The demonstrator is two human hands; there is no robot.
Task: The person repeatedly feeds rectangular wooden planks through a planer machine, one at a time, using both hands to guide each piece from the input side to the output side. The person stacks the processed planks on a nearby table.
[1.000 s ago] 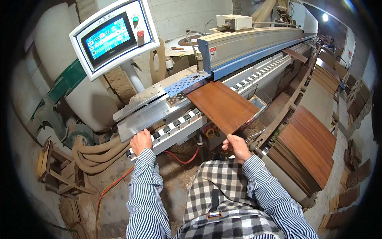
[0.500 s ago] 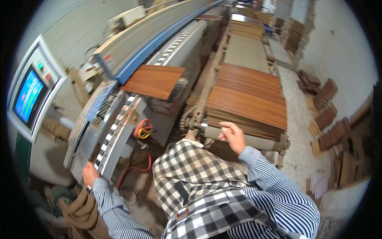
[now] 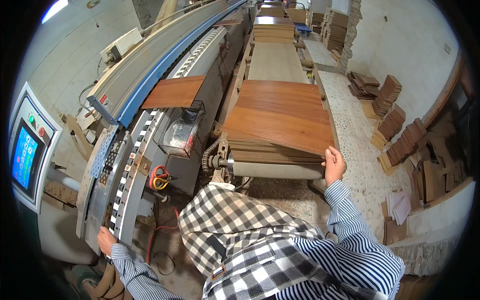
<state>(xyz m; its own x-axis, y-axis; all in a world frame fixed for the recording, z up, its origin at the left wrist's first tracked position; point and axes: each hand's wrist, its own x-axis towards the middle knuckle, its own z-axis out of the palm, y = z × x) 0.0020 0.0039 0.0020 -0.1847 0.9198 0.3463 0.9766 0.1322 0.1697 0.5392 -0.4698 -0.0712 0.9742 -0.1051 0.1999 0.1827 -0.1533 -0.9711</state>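
My right hand (image 3: 334,166) pinches the near right corner of the top wood-grain panel (image 3: 280,112). That reddish-brown panel is skewed on a stack of similar panels (image 3: 272,150), its gripped corner slightly raised from those below. At the lower left, my left hand (image 3: 106,241) has its fingers curled on the near end of the long machine's bed (image 3: 95,220). Another wood-grain panel (image 3: 174,92) lies on the machine's track, its far left edge by the blue guide beam (image 3: 145,82) and its right side overhanging.
A control screen (image 3: 26,155) stands at the left. Below the overhanging panel is a wire basket (image 3: 185,129); red and yellow tools (image 3: 159,178) hang nearer. The stack rests on a roller conveyor (image 3: 277,171). Brown board piles (image 3: 402,137) line the right wall.
My right hand has moved right and taken hold of the top panel's corner, and that panel now sits skewed. The panel on the machine has travelled farther along the track. The view has shifted.
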